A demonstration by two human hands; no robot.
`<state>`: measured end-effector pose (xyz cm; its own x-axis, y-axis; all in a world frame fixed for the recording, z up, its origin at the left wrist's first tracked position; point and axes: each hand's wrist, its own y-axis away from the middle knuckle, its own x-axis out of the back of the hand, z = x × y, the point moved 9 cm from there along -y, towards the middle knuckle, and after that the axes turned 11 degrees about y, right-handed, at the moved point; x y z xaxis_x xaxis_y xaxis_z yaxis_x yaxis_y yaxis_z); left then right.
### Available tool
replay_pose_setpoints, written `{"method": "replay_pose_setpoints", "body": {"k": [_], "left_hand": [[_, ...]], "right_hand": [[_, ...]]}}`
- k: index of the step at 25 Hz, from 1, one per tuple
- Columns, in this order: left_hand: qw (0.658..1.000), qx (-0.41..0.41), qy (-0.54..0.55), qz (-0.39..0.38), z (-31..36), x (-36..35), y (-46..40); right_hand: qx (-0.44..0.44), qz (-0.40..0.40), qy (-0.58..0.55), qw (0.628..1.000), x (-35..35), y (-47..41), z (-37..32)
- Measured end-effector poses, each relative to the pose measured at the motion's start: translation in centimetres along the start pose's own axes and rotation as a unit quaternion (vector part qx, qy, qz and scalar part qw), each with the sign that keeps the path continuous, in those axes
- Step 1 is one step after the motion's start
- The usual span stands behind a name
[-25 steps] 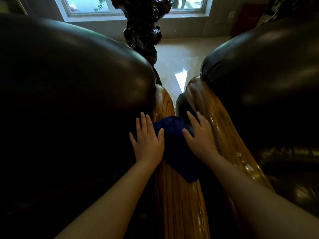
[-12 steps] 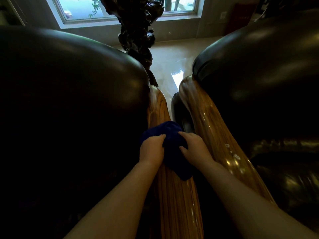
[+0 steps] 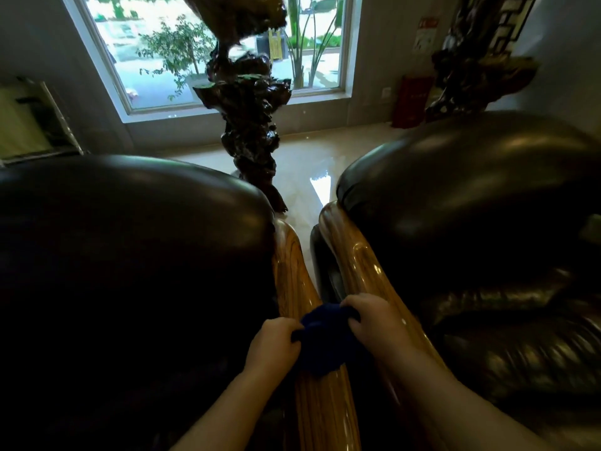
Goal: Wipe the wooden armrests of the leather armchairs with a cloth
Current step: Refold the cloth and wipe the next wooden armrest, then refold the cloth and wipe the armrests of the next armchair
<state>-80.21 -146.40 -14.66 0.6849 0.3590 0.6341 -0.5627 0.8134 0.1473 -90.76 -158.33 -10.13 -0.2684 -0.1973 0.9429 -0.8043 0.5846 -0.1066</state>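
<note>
**Both hands bunch a blue cloth on a wooden armrest**

Head cam, looking down btwn two dark leather armchairs. Landmark: the blue cloth [image 3: 320, 343], crumpled on top of the left chair's wooden armrest [image 3: 320, 415].

Left hand [image 3: 271, 345] is closed in a fist on the cloth's left edge; right hand [image 3: 374, 322] is curled over its right edge, gripping it too. Just right of the cloth, across a narrow gap, runs the right chair's wooden armrest [image 3: 361, 255], glossy.

Progress, judged: wiping is under way on the left armrest; no telling which stretches are clean. Right armrest and any others look left to do.

Writing: well beyond the cloth, a wall notice [image 3: 426, 35] with red header and a red cabinet [image 3: 411, 102] below it; text too small to read. No brands visible.
</note>
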Motion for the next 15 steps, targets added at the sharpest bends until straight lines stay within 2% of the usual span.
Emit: {"method": "replay_pose_setpoints", "body": {"k": [4,9,15], "left_hand": [[0.999,-0.032,0.016,0.01,7.8,4.7,4.4],[0.996,-0.084,-0.024,0.02,18.3,8.1,9.4],[0.992,-0.108,-0.018,0.063,27.7,4.9,14.4]], "right_hand": [[-0.005,0.015,-0.039,0.999,9.8,3.7,-1.5],[-0.008,0.033,-0.037,0.999,20.3,7.6,-1.5],[0.014,0.061,-0.039,0.997,28.2,13.2,3.8]]}}
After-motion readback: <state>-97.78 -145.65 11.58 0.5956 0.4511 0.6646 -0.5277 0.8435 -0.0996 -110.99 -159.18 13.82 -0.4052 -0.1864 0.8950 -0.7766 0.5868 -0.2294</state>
